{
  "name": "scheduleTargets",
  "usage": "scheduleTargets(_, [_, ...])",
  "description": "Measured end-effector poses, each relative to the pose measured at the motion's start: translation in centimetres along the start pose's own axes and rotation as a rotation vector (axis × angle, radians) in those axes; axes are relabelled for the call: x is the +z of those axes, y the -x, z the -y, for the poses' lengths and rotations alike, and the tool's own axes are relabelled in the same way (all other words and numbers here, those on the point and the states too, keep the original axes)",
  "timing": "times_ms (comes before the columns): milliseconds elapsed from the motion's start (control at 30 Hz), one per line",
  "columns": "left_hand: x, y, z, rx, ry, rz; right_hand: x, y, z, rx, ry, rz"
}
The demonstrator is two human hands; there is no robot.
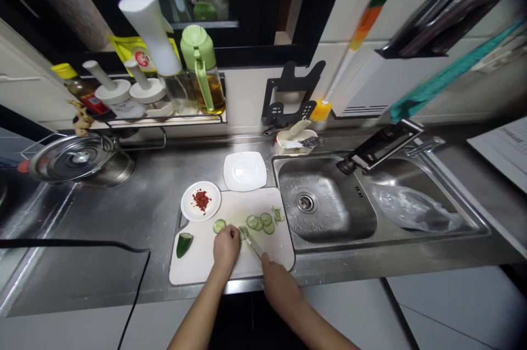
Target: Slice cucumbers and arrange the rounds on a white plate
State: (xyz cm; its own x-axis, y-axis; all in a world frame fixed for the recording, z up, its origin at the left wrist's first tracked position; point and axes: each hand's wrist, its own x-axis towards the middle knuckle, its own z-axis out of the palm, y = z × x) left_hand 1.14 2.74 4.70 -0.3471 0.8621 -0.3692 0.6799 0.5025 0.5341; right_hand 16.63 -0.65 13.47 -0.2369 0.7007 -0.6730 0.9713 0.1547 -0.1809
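Note:
On the white cutting board point(197, 265), my left hand point(226, 250) is closed, its curled fingertips at the edge of a cucumber slice point(243, 233). My right hand point(280, 284) grips a knife point(254, 246) by its handle, and the blade's tip reaches that same slice. Left of my fingers lies another cucumber slice point(219, 225). Several overlapping slices point(261, 222) rest to the right, beside some thin green scraps point(278, 214). An uncut cucumber piece point(184, 244) sits near the board's left edge. The undersides of my left fingers are hidden.
Behind the board stand a plate of chopped red bits point(201, 201) and a white square plate point(245, 170). A steel sink point(329, 212) adjoins on the right, with a plastic bag point(411, 208) in its second basin. A lidded pot point(78, 160) and a black cable point(135, 284) are at left.

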Motion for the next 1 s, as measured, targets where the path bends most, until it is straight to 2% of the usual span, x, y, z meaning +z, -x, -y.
scheduleTargets(133, [-0.2, 0.1, -0.2, -0.003, 0.002, 0.009, -0.4, -0.3, 0.4, 0.006, -0.065, 0.043])
scheduleTargets(333, [-0.4, 0.2, -0.4, 0.005, 0.002, 0.005, 0.3, -0.4, 0.1, -0.032, -0.100, 0.054])
scheduleTargets(733, [0.0, 0.3, -0.3, 0.026, 0.021, -0.018, 1.5, 1.9, -3.1, 0.002, -0.060, 0.107])
scheduleTargets(1000, [-0.1, 0.5, -0.1, 0.163, 0.124, -0.077, 1.8, 1.8, -3.5, 0.012, -0.045, 0.107])
